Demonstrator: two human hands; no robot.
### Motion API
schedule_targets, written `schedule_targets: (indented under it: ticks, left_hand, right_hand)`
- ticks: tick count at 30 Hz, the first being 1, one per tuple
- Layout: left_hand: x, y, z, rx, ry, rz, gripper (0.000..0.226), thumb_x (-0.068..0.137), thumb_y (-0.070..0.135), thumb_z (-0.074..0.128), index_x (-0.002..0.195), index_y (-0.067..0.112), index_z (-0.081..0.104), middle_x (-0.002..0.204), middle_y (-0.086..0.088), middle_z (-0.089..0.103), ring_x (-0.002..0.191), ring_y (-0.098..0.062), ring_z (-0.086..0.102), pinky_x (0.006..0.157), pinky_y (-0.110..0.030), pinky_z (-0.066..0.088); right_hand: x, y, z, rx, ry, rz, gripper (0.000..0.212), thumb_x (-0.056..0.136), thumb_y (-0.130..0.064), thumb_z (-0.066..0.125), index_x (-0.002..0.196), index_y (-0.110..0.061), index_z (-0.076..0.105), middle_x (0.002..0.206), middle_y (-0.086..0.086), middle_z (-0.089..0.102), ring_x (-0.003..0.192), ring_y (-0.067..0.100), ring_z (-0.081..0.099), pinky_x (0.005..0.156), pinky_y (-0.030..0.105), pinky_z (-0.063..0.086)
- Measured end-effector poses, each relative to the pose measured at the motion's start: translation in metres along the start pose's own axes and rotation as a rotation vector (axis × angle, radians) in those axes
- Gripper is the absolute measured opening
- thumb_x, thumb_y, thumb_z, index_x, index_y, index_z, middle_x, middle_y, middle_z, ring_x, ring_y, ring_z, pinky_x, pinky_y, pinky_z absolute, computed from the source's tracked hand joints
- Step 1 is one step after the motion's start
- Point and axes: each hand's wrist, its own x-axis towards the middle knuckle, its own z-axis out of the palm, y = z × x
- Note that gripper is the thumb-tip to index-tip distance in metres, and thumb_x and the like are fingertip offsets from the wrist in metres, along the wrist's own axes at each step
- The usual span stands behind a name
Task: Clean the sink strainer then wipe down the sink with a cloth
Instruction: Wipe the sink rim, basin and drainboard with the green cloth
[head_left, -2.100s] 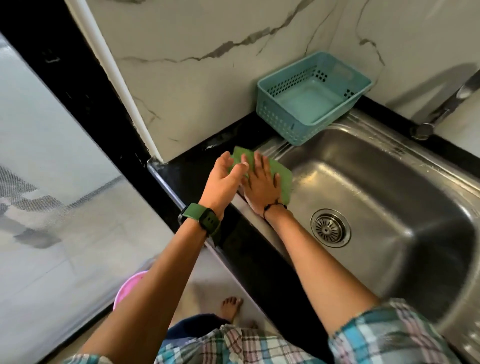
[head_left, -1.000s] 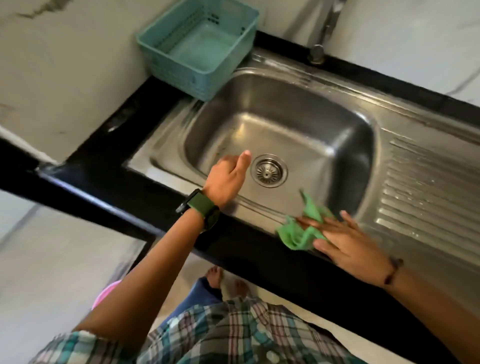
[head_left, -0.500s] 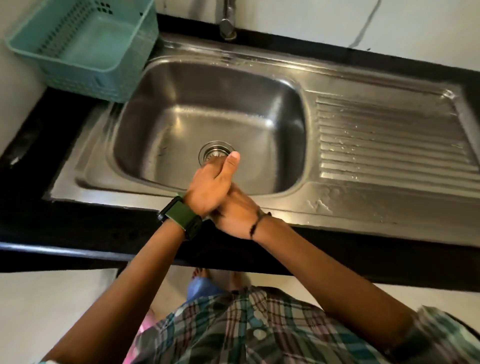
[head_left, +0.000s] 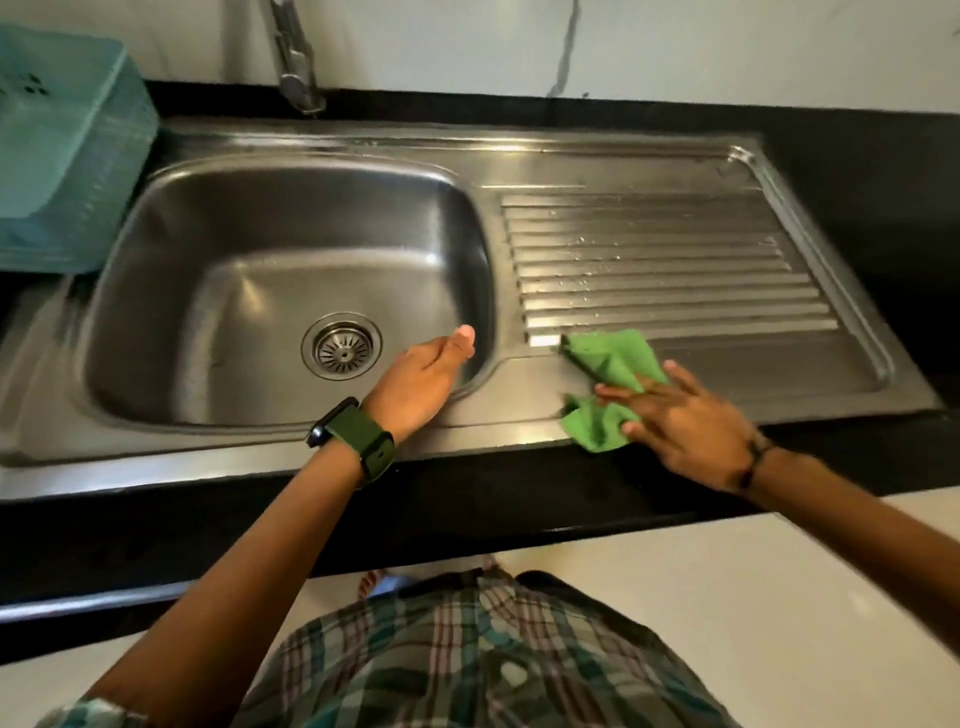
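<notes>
Wiping under way: right hand (head_left: 685, 421), fingers spread flat, presses the cloth (head_left: 605, 384) onto the sink (head_left: 519, 415) rim beside the drainboard (head_left: 665, 260). Left hand (head_left: 423, 379) hovers relaxed, seemingly empty. Strainer (head_left: 341, 346) sits seated; ribs likely next.

You face a white marble-veined wall (head_left: 675, 47) behind a glossy black stone countertop (head_left: 883, 171); pale floor tiles (head_left: 779, 597) lie below its front edge.

My right hand (head_left: 685, 431) presses the green cloth (head_left: 608, 384) flat onto the sink (head_left: 519, 410) rim beside the ribbed drainboard (head_left: 670, 260); my left hand (head_left: 421, 387) rests relaxed over the basin edge, near the strainer (head_left: 342, 347).
</notes>
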Motion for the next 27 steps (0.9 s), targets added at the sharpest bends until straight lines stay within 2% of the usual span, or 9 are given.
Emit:
schedule_targets:
  ticks: [3,5,8,12,16,20,23,25,27]
  left_hand:
    - [0.001,0.011,0.014,0.084,-0.014,0.03,0.05,0.094,0.048,0.027,0.096,0.015,0.065,0.098,-0.002,0.062,0.092,-0.015,0.053,0.081,-0.024,0.033]
    - [0.0,0.014,0.021,0.091,-0.013,0.034,0.056,0.094,0.048,0.026,0.098,0.008,0.064,0.102,-0.007,0.064,0.092,-0.017,0.054,0.079,-0.026,0.034]
    - [-0.003,0.016,0.029,0.12,-0.032,0.055,0.053,0.094,0.048,0.026,0.106,0.011,0.063,0.108,-0.006,0.064,0.097,-0.017,0.056,0.084,-0.026,0.036]
    - [-0.008,0.014,0.02,0.128,0.003,0.072,0.054,0.094,0.048,0.028,0.097,0.007,0.063,0.098,-0.005,0.062,0.09,-0.017,0.053,0.074,-0.027,0.037]
    - [-0.01,0.01,0.01,0.087,0.049,0.053,0.038,0.094,0.048,0.03,0.085,0.019,0.052,0.089,-0.002,0.052,0.084,-0.016,0.045,0.075,-0.032,0.034]
    - [-0.011,0.005,0.005,0.211,0.057,0.062,0.035,0.095,0.044,0.029,0.087,0.019,0.051,0.09,-0.001,0.052,0.085,-0.015,0.045,0.072,-0.023,0.031]
    - [-0.015,0.004,0.005,0.319,0.048,0.082,0.041,0.097,0.036,0.03,0.103,0.008,0.059,0.102,-0.012,0.06,0.094,-0.023,0.053,0.076,-0.026,0.035]
    - [-0.016,0.005,0.009,0.4,0.004,0.085,0.04,0.098,0.03,0.031,0.121,0.006,0.052,0.124,-0.015,0.055,0.113,-0.027,0.051,0.091,-0.029,0.035]
    - [-0.016,0.004,0.013,0.527,-0.056,0.069,0.04,0.098,0.025,0.032,0.132,0.007,0.041,0.138,-0.015,0.045,0.127,-0.028,0.041,0.101,-0.031,0.031]
  right_hand:
    - [-0.022,0.046,-0.009,0.054,-0.118,0.141,0.047,0.097,-0.034,0.036,0.142,-0.032,0.025,0.15,-0.008,0.032,0.142,0.01,0.02,0.117,0.034,0.001]
    - [-0.02,0.052,-0.02,0.259,-0.169,0.201,0.041,0.096,-0.029,0.04,0.136,-0.021,0.042,0.141,0.003,0.046,0.134,0.022,0.038,0.109,0.029,0.024]
    - [-0.009,0.041,-0.037,0.422,0.102,0.248,0.03,0.095,-0.024,0.044,0.109,-0.004,0.062,0.11,0.014,0.062,0.11,0.034,0.055,0.082,0.025,0.036]
    - [0.003,0.011,-0.057,0.021,0.457,0.26,0.057,0.088,-0.054,0.029,0.106,-0.013,0.064,0.103,0.012,0.067,0.1,0.033,0.054,0.081,0.042,0.039]
    - [0.015,-0.027,-0.047,-0.019,0.354,0.081,0.065,0.085,-0.063,0.035,0.125,-0.016,0.054,0.114,0.016,0.052,0.098,0.033,0.053,0.076,0.039,0.048]
    - [0.015,-0.034,-0.022,-0.041,0.102,-0.158,0.083,0.079,-0.07,-0.005,0.133,-0.031,0.045,0.126,0.001,0.053,0.106,0.019,0.047,0.082,0.03,0.035]
    - [0.018,-0.012,-0.02,-0.092,0.008,-0.345,0.068,0.092,-0.055,0.002,0.133,-0.025,0.046,0.136,-0.003,0.052,0.124,0.029,0.046,0.094,0.036,0.029]
    - [0.021,0.002,-0.012,-0.057,-0.086,-0.452,0.066,0.091,-0.055,-0.002,0.142,-0.022,0.023,0.151,-0.002,0.025,0.143,0.028,0.014,0.114,0.042,0.01]
    - [0.026,0.009,-0.002,-0.046,-0.115,-0.525,0.067,0.087,-0.06,-0.007,0.143,-0.025,0.002,0.154,-0.006,0.002,0.145,0.021,-0.007,0.118,0.04,-0.006]
